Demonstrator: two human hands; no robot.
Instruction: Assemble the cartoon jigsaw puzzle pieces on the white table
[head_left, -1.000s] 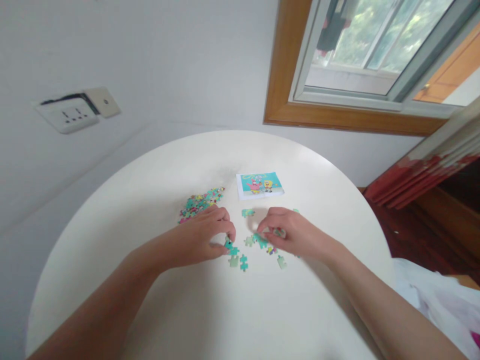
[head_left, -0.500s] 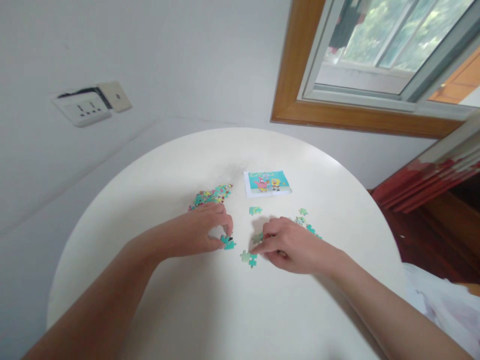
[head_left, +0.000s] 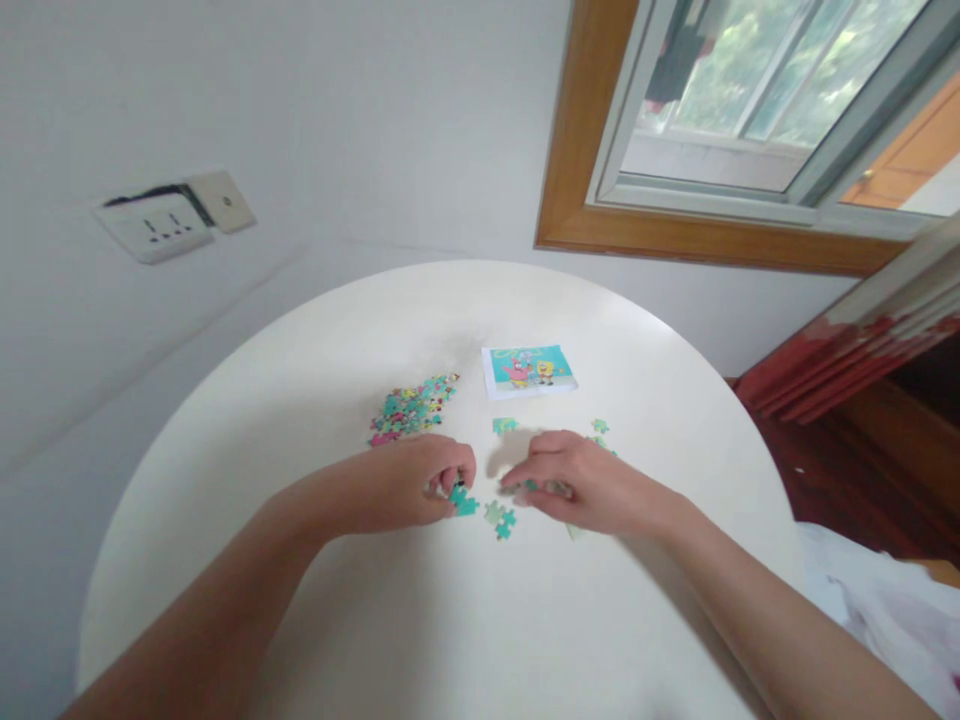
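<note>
**Two jigsaw pieces between the hands, closer to the right fingertips**

Clock directions take 12 o'clock as straight away from the person. The round white table (head_left: 480,620) bears every part. The right hand (head_left: 574,475) has curled fingers, with index and thumb near each other; bits of pale green and turquoise show beneath them, but whether it pinches a piece cannot be told. The left hand (head_left: 424,475) reaches in from 8 o'clock, thumb and curled fingers pinching a turquoise jigsaw cluster (head_left: 465,502), whose long axis slants from 10 to 4 o'clock.

The printed cartoon picture (head_left: 529,372) lies at 11 o'clock from the right hand, long axis from 9 to 3. The jigsaw pile (head_left: 409,408) lies at 12 o'clock from the left hand, just beyond its knuckles.

Key relation: the pale-green and turquoise pair (head_left: 500,520) lies at 4 o'clock from the left fingertips and between 6 and 7 from the right, which are nearer. Its long axis runs from 10 to 4; the pale end faces the held cluster, just beside it. Whether the two pieces interlock cannot be told. Smallest are the yellow-and-turquoise piece (head_left: 505,426), at 12 o'clock from the right fingertips, and a pale-green piece (head_left: 600,426), at 1 o'clock from the right hand.
</note>
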